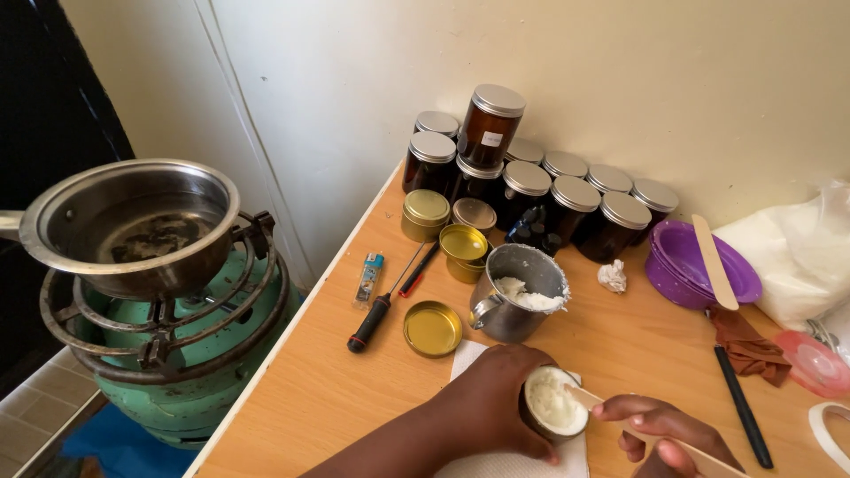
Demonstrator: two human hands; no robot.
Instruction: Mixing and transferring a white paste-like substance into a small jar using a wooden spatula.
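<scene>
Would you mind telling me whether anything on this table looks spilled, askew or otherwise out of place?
Little stands out. White wax is smeared over the rim of the metal cup, and a crumpled tissue lies loose beside the jars. One gold lid lies apart from its tins. The left hand holds the small tin upright; nothing has tipped.

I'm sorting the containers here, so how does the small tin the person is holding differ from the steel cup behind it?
The small tin is low and gripped by the left hand, with white wax nearly to its rim. The steel cup is taller, has a side handle, stands free on the table and holds only a lump of white wax. The right hand holds a wooden stick over the tin. Both are round and open-topped.
</scene>
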